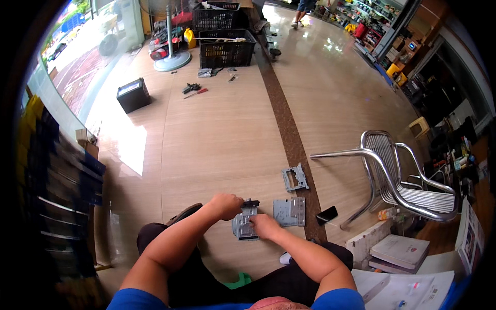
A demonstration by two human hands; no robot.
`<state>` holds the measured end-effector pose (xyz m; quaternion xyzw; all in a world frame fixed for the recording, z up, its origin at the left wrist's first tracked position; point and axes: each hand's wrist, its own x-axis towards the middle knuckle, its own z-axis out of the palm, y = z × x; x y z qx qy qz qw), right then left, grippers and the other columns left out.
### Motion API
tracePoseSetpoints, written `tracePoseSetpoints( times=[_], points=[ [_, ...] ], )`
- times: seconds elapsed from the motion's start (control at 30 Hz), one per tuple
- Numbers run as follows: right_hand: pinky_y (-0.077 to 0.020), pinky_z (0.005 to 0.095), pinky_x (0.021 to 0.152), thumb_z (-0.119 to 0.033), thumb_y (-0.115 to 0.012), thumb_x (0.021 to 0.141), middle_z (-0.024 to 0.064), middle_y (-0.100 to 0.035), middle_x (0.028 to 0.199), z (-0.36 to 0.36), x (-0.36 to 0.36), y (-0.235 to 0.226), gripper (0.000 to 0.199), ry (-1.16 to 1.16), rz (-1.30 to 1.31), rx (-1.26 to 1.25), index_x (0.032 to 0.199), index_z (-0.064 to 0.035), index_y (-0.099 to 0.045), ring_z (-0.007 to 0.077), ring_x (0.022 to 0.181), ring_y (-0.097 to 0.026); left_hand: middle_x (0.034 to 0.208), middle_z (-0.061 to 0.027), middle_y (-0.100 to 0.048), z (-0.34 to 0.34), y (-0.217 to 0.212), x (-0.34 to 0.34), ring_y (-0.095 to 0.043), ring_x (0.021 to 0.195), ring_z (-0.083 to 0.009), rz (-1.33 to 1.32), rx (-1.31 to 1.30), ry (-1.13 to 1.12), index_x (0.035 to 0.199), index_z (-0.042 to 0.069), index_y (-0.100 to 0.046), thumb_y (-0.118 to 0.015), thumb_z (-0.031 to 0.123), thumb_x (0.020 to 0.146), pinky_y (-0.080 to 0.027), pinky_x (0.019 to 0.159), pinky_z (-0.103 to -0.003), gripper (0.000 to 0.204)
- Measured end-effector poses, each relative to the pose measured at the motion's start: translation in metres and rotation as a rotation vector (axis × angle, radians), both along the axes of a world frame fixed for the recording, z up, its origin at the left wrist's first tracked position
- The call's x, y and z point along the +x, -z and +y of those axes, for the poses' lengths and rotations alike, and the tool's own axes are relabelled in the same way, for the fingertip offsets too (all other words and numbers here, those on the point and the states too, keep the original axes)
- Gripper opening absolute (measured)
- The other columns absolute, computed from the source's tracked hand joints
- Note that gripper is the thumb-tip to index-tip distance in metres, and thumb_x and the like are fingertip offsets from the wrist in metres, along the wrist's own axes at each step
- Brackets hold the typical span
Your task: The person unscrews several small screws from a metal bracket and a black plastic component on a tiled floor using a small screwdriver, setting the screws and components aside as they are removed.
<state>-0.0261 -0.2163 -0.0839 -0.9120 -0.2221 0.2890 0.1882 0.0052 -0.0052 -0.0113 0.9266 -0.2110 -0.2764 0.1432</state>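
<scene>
A grey metal housing (245,227) of some device, with slots and raised ridges, is on the floor between my legs. My right hand (264,226) grips its right side with the fingertips on its face. My left hand (226,206) is closed at the housing's far left corner. Beside those fingers lies a black part (251,203) along the far edge; what the fist itself holds is hidden. Just right of the housing is a flat grey metal plate (289,212) with perforated edges. Farther off, a grey open frame (295,178) lies on the dark floor strip.
A black phone (327,215) and a chrome chair (387,170) are to my right, near books (400,251). A green stool (238,281) shows under me. Ahead lie a battery (133,95), a red-handled screwdriver (196,93) and black crates (227,50). A person (301,13) stands far off.
</scene>
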Motion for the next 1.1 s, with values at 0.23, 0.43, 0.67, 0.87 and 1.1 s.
tracePoseSetpoints(
  times=[0.23,0.43,0.67,0.87,1.1],
  points=[
    [-0.052,0.049,0.083,-0.022,-0.062,0.089,0.0197,-0.069,0.098,0.002,0.0,0.001,0.022,0.011,0.005,0.021,0.105,-0.0096,-0.069,0.0387,0.096,-0.065,0.103,-0.0187,-0.07,0.001,0.014,0.002,-0.066,0.099,-0.0366,-0.02,-0.021,0.033,0.105,0.005,-0.065,-0.063,0.031,0.088,-0.054,0.084,-0.047,0.031],
    [-0.052,0.0476,0.086,-0.019,-0.06,0.088,0.0193,-0.069,0.1,-0.002,-0.001,0.001,0.025,-0.023,0.019,0.049,0.11,-0.012,-0.07,0.0382,0.098,-0.065,0.103,-0.0187,-0.07,-0.001,0.014,0.001,-0.066,0.1,-0.0368,-0.01,-0.018,0.021,0.105,0.006,-0.065,-0.063,0.031,0.089,-0.053,0.085,-0.047,0.031],
    [-0.0523,0.0487,0.085,-0.02,-0.058,0.088,0.0222,-0.068,0.101,-0.008,-0.004,0.01,0.021,-0.008,0.02,0.1,0.103,-0.0106,-0.07,0.0389,0.098,-0.065,0.106,-0.0186,-0.068,-0.006,0.006,0.002,-0.063,0.103,-0.0379,0.027,-0.017,0.0,0.11,0.007,-0.064,-0.063,0.032,0.091,-0.051,0.087,-0.048,0.031],
    [-0.0518,0.0476,0.087,-0.02,-0.059,0.089,0.0201,-0.068,0.103,-0.003,0.0,-0.005,0.028,-0.022,0.05,-0.022,0.116,-0.0145,-0.068,0.0382,0.099,-0.065,0.107,-0.0188,-0.069,-0.006,0.002,0.002,-0.065,0.103,-0.0364,0.026,-0.003,0.02,0.108,0.006,-0.064,-0.063,0.032,0.089,-0.053,0.086,-0.047,0.032],
    [-0.0521,0.0487,0.084,-0.02,-0.061,0.09,0.0203,-0.068,0.101,-0.002,-0.002,-0.009,0.025,-0.021,0.021,-0.002,0.113,-0.0124,-0.068,0.0394,0.096,-0.065,0.106,-0.0186,-0.069,-0.003,0.01,0.0,-0.065,0.103,-0.036,0.019,-0.01,0.015,0.108,0.006,-0.065,-0.063,0.033,0.09,-0.053,0.086,-0.046,0.032]
  ],
)
